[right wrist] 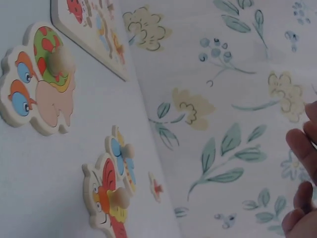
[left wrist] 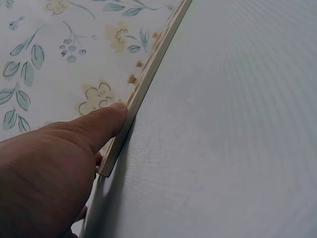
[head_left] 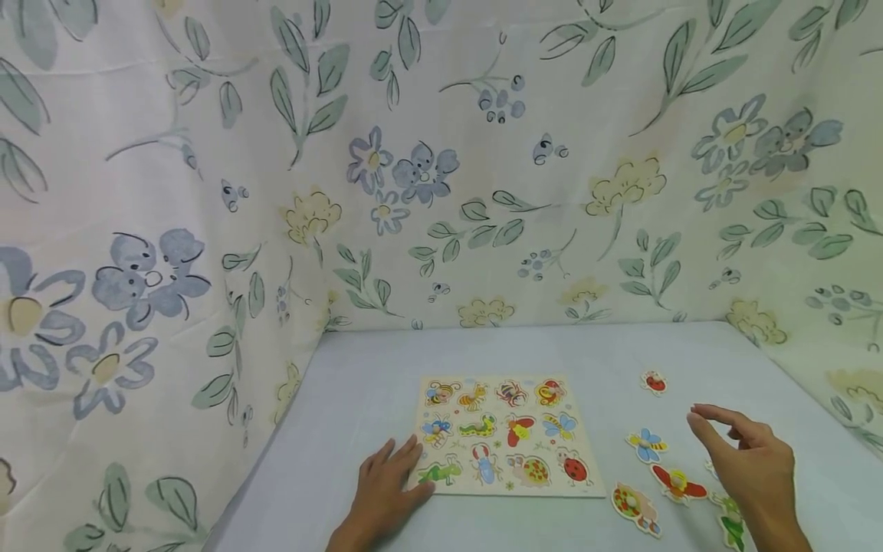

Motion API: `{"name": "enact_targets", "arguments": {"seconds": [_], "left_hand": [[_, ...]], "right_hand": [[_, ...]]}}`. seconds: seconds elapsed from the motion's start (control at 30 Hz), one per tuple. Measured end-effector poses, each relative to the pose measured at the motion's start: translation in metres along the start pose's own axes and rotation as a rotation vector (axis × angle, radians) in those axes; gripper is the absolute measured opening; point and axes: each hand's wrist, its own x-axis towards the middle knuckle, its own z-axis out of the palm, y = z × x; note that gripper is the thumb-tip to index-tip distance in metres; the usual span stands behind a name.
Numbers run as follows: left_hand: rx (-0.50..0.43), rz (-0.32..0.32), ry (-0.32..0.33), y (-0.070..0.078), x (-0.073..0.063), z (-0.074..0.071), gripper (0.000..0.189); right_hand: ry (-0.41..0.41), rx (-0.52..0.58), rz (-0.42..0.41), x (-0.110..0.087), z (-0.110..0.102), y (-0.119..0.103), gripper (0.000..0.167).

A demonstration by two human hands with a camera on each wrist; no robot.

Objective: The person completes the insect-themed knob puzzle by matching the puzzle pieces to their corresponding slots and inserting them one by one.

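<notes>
We judge the snail (right wrist: 47, 91), lying right of the board (head_left: 469, 489), light and stiff, best pinched by its knob (right wrist: 60, 60). Our left hand (head_left: 389, 491) rests, fingers extended, at the board's corner; our right hand (head_left: 752, 468) hovers farther out, fingers loosely curved and seemingly empty.

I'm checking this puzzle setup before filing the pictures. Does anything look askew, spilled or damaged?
Nothing I can see looks spilled or damaged. Loose pieces, including the snail piece, lie at mixed angles right of the puzzle board: untidy, not odd. A green piece is partly hidden by the right hand, so I can't judge it fully.
</notes>
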Motion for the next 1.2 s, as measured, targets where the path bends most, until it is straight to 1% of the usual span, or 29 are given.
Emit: {"name": "enact_targets", "arguments": {"seconds": [0.2,0.3,0.53,0.67,0.73,0.83,0.9,1.03,1.1,1.2], "left_hand": [[0.002,-0.012,-0.027,0.002,0.001,0.004,0.071],[-0.002,-0.014,-0.035,0.003,0.000,0.005,0.072],[0.013,0.002,-0.044,0.003,-0.002,0.006,0.073],[0.015,0.010,-0.046,0.004,-0.002,0.004,0.073],[0.011,0.019,-0.038,0.005,-0.003,0.002,0.072],[0.007,0.027,-0.024,0.005,-0.003,0.000,0.071],[0.003,0.025,-0.019,0.006,-0.003,-0.002,0.071],[0.005,0.017,-0.021,0.005,-0.002,-0.005,0.071],[0.006,0.014,-0.018,0.005,-0.002,-0.006,0.071],[0.014,0.015,-0.015,0.005,-0.002,-0.006,0.071]], "right_hand": [[-0.019,-0.037,0.062,-0.002,-0.001,0.018,0.046],[-0.039,-0.057,0.075,-0.003,0.000,0.026,0.047],[-0.090,-0.103,0.068,-0.006,0.000,0.041,0.048],[-0.158,-0.155,0.061,-0.003,-0.004,0.048,0.050],[-0.219,-0.204,0.013,0.000,-0.006,0.053,0.051],[-0.315,-0.268,-0.084,0.006,-0.009,0.063,0.050],[-0.382,-0.312,-0.166,0.009,-0.008,0.069,0.046],[-0.510,-0.362,-0.211,0.016,-0.005,0.075,0.042],[-0.546,-0.379,-0.228,0.018,-0.002,0.076,0.038],[-0.567,-0.376,-0.302,0.019,0.002,0.079,0.030]]}}
